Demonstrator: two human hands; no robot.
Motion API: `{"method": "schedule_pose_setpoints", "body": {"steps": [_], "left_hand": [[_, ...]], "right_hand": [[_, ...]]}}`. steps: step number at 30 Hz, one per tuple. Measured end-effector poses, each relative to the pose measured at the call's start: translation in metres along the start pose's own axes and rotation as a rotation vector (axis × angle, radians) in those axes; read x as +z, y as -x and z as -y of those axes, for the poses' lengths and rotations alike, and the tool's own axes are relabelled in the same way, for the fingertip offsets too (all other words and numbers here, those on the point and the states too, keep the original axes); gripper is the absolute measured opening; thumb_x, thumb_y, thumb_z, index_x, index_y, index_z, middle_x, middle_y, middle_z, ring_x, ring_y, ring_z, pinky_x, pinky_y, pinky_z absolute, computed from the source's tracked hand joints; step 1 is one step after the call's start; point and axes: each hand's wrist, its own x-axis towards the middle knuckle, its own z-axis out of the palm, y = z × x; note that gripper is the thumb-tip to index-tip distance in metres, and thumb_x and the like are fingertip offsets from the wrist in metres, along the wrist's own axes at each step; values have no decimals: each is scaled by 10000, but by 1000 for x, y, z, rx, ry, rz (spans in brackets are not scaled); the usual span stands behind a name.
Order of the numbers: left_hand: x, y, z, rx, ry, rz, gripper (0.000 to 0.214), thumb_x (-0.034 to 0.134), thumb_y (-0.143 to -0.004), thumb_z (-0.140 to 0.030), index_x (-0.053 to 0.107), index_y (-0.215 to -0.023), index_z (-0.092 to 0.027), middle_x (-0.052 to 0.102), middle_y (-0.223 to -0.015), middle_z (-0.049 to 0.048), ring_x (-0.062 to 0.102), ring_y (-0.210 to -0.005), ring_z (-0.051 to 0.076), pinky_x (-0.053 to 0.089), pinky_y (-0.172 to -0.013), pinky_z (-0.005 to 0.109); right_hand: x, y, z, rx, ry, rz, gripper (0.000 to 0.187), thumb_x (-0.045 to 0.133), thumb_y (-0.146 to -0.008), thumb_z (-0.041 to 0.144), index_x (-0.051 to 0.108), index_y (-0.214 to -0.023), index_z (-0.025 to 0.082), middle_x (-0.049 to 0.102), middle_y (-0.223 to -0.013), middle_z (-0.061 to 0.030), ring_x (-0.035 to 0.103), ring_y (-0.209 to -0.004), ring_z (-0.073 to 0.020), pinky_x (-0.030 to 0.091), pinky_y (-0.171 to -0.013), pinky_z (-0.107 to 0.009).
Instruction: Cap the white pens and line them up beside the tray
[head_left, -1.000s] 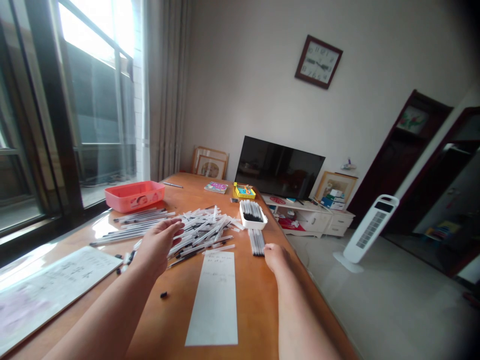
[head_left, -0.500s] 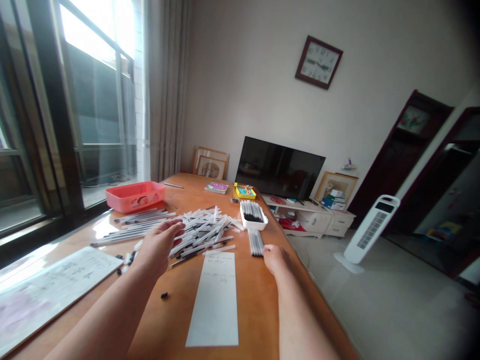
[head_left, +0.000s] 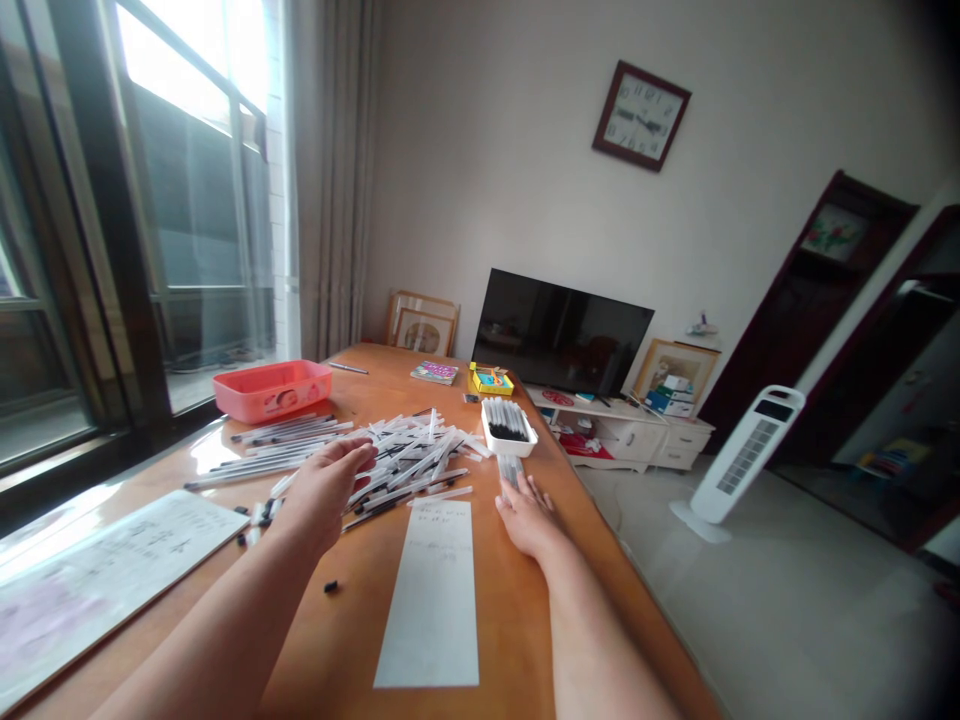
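Observation:
My right hand [head_left: 527, 512] lies flat with fingers spread over a bundle of clear pen barrels [head_left: 511, 466] on the table, covering most of it. Just beyond stands a white tray [head_left: 511, 446] holding upright-leaning pens with black ends. My left hand [head_left: 326, 490] hovers at the near left edge of a loose heap of clear and black pens [head_left: 420, 445]. Its fingers are curled and drawn together; whatever may be between them is hidden. Small black and white pen caps [head_left: 262, 515] lie by the left wrist, and a single black cap [head_left: 332, 587] rests nearer to me.
A pink plastic basket [head_left: 274, 390] stands at the left behind the heap. A white paper strip [head_left: 429, 610] lies in front, and a written-on board [head_left: 112, 580] at the left. A yellow box [head_left: 491, 380] and a booklet [head_left: 434, 373] sit near the far end of the wooden table [head_left: 352, 650].
My right hand has moved left and forward from the bundle's near right corner and opened flat on top of it. My left hand has shifted slightly right, its fingers drawn closer together.

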Motion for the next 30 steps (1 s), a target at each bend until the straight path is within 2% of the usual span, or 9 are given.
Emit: {"method": "schedule_pose_setpoints", "body": {"steps": [5,10,16,20,30], "left_hand": [[0,0,2,-13,-21,15,442,837,-606,-412,712,-962,-181,732,-1025,99,693,-905,210,516,-712,280],[1,-1,4,-21,-23,26,449,839,-609,-424,712,-969,-186,733,-1029,93,683,-939,214,514,-743,294],[0,-1,5,-29,-35,36,460,835,-619,-448,709,-975,-186,729,-1045,94,678,-961,215,510,-746,289],[0,-2,6,-31,-39,38,467,834,-622,-456,708,-984,-188,729,-1056,98,676,-983,222,508,-752,290],[0,-1,4,-31,-24,31,455,846,-604,-438,715,-963,-191,739,-1026,93,686,-931,209,511,-730,283]], "right_hand": [[1,1,3,-44,15,57,565,311,-1023,438,303,-1569,294,112,-1679,-56,39,-1545,-243,83,-1209,-481],[3,-2,5,-65,-5,56,565,297,-1030,414,309,-1571,250,124,-1676,-74,42,-1545,-234,91,-1216,-435],[2,-1,1,-37,-14,21,582,301,-1024,437,301,-1574,247,128,-1676,-90,45,-1543,-276,83,-1211,-469],[1,-2,0,-13,-13,29,629,285,-1011,471,245,-1589,228,113,-1677,-62,30,-1545,-261,63,-1210,-497],[3,-3,0,-22,1,45,693,276,-994,526,219,-1593,182,118,-1674,-75,8,-1546,-245,31,-1212,-509]]}}
